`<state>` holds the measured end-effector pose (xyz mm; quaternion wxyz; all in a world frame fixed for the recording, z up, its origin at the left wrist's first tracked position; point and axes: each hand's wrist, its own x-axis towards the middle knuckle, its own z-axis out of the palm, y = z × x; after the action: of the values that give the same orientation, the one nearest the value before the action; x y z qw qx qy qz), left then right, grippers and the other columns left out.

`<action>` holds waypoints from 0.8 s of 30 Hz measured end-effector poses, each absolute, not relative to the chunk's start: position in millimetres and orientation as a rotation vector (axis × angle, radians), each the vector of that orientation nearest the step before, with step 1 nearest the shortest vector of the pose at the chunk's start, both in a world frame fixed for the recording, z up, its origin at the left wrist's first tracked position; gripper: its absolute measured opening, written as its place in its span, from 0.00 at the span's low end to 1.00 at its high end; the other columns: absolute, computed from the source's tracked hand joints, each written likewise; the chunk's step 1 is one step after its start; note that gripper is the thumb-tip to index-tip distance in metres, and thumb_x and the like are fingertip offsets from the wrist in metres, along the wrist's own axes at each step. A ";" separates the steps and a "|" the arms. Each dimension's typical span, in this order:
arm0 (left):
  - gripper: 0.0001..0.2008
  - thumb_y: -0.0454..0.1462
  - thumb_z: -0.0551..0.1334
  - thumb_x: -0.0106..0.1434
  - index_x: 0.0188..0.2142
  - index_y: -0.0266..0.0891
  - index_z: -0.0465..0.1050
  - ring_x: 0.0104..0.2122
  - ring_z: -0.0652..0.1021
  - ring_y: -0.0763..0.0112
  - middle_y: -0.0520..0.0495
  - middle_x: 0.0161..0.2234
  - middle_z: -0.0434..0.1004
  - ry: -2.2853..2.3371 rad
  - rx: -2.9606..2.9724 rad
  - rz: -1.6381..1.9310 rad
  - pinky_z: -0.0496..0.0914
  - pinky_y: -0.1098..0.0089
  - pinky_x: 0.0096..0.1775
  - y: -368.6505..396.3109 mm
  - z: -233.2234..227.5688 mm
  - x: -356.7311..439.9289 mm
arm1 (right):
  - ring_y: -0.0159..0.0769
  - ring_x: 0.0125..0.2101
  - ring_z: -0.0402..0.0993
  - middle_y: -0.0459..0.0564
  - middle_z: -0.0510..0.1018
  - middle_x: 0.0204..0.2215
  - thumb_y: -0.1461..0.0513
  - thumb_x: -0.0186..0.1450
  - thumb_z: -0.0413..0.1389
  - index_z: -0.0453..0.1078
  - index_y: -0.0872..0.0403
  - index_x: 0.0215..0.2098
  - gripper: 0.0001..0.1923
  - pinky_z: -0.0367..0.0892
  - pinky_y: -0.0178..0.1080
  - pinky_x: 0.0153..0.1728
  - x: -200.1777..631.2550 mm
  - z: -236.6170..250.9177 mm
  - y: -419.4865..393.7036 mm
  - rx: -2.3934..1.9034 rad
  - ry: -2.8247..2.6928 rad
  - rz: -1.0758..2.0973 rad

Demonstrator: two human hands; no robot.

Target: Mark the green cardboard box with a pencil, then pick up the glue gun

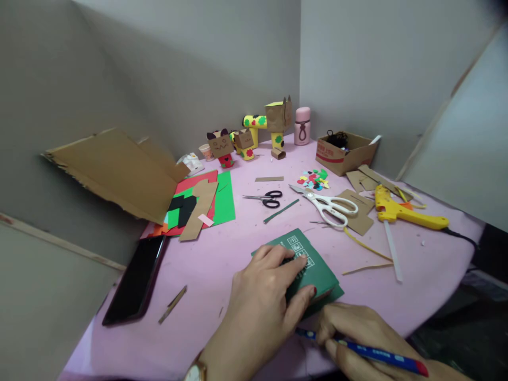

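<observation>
My left hand (270, 291) lies over a small dark green box (317, 270) with white printing. Its fingers are spread on the box's top, with the thumb at the near edge. A dark green flat piece (338, 292) sticks out from under the box's right corner. My right hand (353, 333) is closed around a blue pen (377, 353) with a red end. The pen points left, its tip low beside the near side of the box. Whether the tip touches anything, I cannot make out.
Beyond the box lie black scissors (272, 199), white scissors (329, 206) and paper scraps (313, 180). A yellow glue gun (408, 214) is at right, a phone (137, 280) at left. Cardboard figures (278, 117), a pink bottle (302, 127) and a cardboard box (345, 159) stand behind.
</observation>
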<state>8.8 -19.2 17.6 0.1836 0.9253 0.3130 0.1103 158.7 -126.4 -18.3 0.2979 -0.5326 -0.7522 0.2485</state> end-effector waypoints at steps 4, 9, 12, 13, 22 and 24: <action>0.15 0.42 0.58 0.62 0.49 0.49 0.69 0.47 0.70 0.59 0.51 0.46 0.72 0.894 2.598 0.292 0.71 0.55 0.41 -20.1 16.6 8.4 | 0.34 0.30 0.76 0.50 0.80 0.28 0.73 0.55 0.45 0.72 0.58 0.33 0.16 0.71 0.31 0.34 155.6 -16.6 -117.9 -1.431 -2.023 0.653; 0.15 0.42 0.57 0.63 0.49 0.49 0.68 0.47 0.70 0.60 0.51 0.46 0.71 0.877 2.607 0.320 0.71 0.56 0.41 -19.8 13.9 5.7 | 0.35 0.21 0.73 0.50 0.76 0.20 0.71 0.54 0.43 0.72 0.57 0.27 0.15 0.71 0.33 0.25 154.5 -14.8 -114.0 -1.438 -1.958 0.685; 0.15 0.42 0.57 0.63 0.49 0.49 0.68 0.47 0.70 0.61 0.51 0.46 0.71 0.871 2.619 0.336 0.71 0.57 0.41 -18.9 12.4 5.1 | 0.36 0.22 0.74 0.51 0.76 0.21 0.71 0.55 0.42 0.72 0.56 0.27 0.16 0.71 0.34 0.26 157.6 -11.8 -116.3 -1.458 -1.904 0.702; 0.15 0.42 0.57 0.63 0.50 0.49 0.68 0.47 0.70 0.61 0.51 0.46 0.71 0.872 2.620 0.336 0.71 0.57 0.41 -18.6 12.1 5.3 | 0.36 0.23 0.74 0.52 0.77 0.21 0.71 0.55 0.42 0.72 0.56 0.28 0.16 0.71 0.34 0.26 158.9 -11.1 -116.7 -1.465 -1.905 0.706; 0.15 0.42 0.56 0.64 0.50 0.50 0.67 0.48 0.70 0.60 0.51 0.47 0.71 0.894 2.636 0.309 0.72 0.55 0.41 -16.8 12.9 6.9 | 0.32 0.22 0.67 0.47 0.72 0.21 0.66 0.61 0.38 0.57 0.51 0.25 0.11 0.66 0.33 0.25 174.8 -20.9 -119.5 -1.532 -1.832 0.921; 0.15 0.42 0.56 0.64 0.50 0.50 0.67 0.47 0.70 0.59 0.50 0.47 0.71 0.890 2.641 0.308 0.72 0.55 0.42 -17.0 13.3 7.2 | 0.31 0.22 0.65 0.45 0.70 0.21 0.66 0.61 0.38 0.56 0.50 0.25 0.10 0.64 0.32 0.25 181.6 -24.6 -123.1 -1.555 -1.802 0.895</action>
<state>7.2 -17.0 13.3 0.1681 0.9285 0.3130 0.1082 181.6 -123.1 -24.6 0.2950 -0.5843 -0.6770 0.3364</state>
